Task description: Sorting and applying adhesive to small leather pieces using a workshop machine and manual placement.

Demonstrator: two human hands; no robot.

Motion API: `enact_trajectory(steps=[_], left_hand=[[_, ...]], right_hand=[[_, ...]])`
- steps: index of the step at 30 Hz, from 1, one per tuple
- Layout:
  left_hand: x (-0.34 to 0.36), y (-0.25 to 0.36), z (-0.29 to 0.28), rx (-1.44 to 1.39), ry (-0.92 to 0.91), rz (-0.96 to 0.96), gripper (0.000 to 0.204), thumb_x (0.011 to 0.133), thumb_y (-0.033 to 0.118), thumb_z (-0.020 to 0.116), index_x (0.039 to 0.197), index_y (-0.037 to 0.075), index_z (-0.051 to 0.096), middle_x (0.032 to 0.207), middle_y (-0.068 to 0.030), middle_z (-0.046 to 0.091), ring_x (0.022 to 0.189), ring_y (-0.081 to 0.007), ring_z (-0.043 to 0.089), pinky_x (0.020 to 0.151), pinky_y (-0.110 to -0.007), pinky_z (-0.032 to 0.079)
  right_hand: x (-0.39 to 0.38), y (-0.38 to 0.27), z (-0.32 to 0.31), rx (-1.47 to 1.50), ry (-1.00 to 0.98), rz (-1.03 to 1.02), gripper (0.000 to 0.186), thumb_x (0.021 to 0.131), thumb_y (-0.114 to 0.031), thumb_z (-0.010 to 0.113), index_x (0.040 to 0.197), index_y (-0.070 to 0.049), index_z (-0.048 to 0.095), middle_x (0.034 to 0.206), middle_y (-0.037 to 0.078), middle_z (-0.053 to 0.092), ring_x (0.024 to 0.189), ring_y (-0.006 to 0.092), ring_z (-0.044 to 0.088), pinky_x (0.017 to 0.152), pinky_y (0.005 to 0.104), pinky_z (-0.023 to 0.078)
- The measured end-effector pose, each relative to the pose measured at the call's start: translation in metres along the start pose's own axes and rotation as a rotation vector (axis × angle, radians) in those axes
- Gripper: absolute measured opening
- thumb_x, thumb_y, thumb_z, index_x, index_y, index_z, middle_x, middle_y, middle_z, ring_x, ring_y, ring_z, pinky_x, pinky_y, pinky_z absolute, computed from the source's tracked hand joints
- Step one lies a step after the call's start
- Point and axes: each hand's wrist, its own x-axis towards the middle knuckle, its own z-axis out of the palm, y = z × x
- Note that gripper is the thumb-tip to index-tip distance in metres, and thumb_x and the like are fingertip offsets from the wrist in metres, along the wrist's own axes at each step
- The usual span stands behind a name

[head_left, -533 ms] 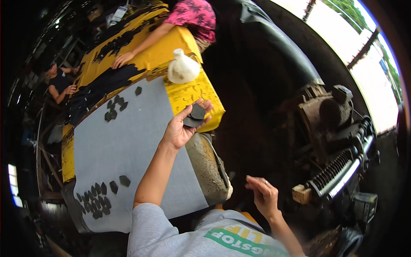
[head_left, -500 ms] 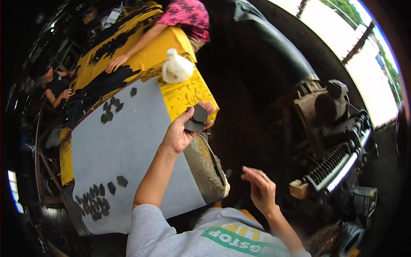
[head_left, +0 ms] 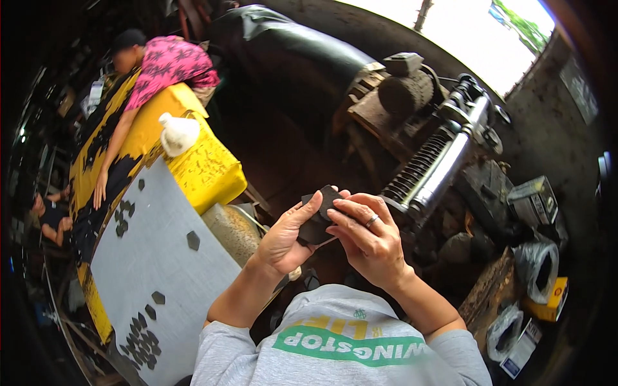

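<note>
My left hand (head_left: 287,237) grips a small stack of dark flat pieces (head_left: 311,234) in front of my chest. Fingers of my right hand (head_left: 370,235), one wearing a ring, pinch a dark flat piece (head_left: 328,199) at the top of the stack. Both hands meet there, hiding part of its outline. On the grey sheet (head_left: 154,251) to the left lie several dark pentagon pieces. One single pentagon (head_left: 193,240) lies near its right edge, a group (head_left: 122,215) toward the far end, and a larger cluster (head_left: 140,344) at the near end.
A white plastic jug (head_left: 179,134) stands on the yellow-covered table (head_left: 206,170). Across that table leans a person in a pink shirt (head_left: 170,67); another person (head_left: 55,219) is at the far left. To the right are a roller machine (head_left: 438,151), boxes (head_left: 534,199) and plastic bags.
The view has swung right. My right hand has come up to the stack in my left hand and taken hold of a piece. A single pentagon now shows near the sheet's right edge.
</note>
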Motion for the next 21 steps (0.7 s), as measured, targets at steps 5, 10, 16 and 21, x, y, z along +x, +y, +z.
enact_trajectory(steps=[5, 10, 16, 21], left_hand=[[-0.009, -0.020, 0.020, -0.064, -0.040, -0.141, 0.036, 0.091, 0.033, 0.053, 0.118, 0.009, 0.051, 0.109, -0.0057, 0.057, 0.101, -0.0162, 0.057, 0.091, -0.038, 0.049], [0.000, -0.043, 0.032, -0.211, -0.126, -0.186, 0.040, 0.091, 0.038, 0.050, 0.119, 0.009, 0.052, 0.117, -0.0062, 0.055, 0.110, -0.0172, 0.053, 0.096, -0.042, 0.045], [-0.012, -0.039, 0.025, -0.247, -0.073, -0.069, 0.035, 0.094, 0.033, 0.046, 0.116, 0.006, 0.052, 0.118, -0.0097, 0.056, 0.113, -0.0215, 0.054, 0.096, -0.040, 0.046], [0.003, -0.025, 0.017, -0.257, -0.030, 0.040, 0.027, 0.094, 0.022, 0.049, 0.113, 0.005, 0.055, 0.116, -0.0092, 0.057, 0.112, -0.0221, 0.054, 0.095, -0.037, 0.047]], right_hand=[[-0.016, -0.005, -0.036, -0.005, -0.119, -0.036, 0.041, 0.055, 0.005, 0.065, 0.097, 0.001, 0.065, 0.105, 0.012, 0.060, 0.100, 0.0324, 0.056, 0.082, 0.0391, 0.051], [-0.030, -0.011, -0.060, 0.065, 0.049, 0.115, 0.025, 0.066, 0.013, 0.064, 0.086, 0.001, 0.068, 0.091, 0.014, 0.064, 0.089, 0.0311, 0.063, 0.077, 0.0370, 0.052], [-0.041, 0.000, -0.085, 0.131, 0.245, 0.206, 0.019, 0.069, 0.011, 0.061, 0.087, 0.005, 0.065, 0.082, 0.013, 0.059, 0.078, 0.0236, 0.060, 0.069, 0.0285, 0.048], [-0.082, 0.044, -0.121, 0.337, 0.601, 0.687, 0.020, 0.088, -0.003, 0.057, 0.108, 0.001, 0.060, 0.086, 0.004, 0.055, 0.065, 0.0066, 0.047, 0.056, 0.0211, 0.040]])
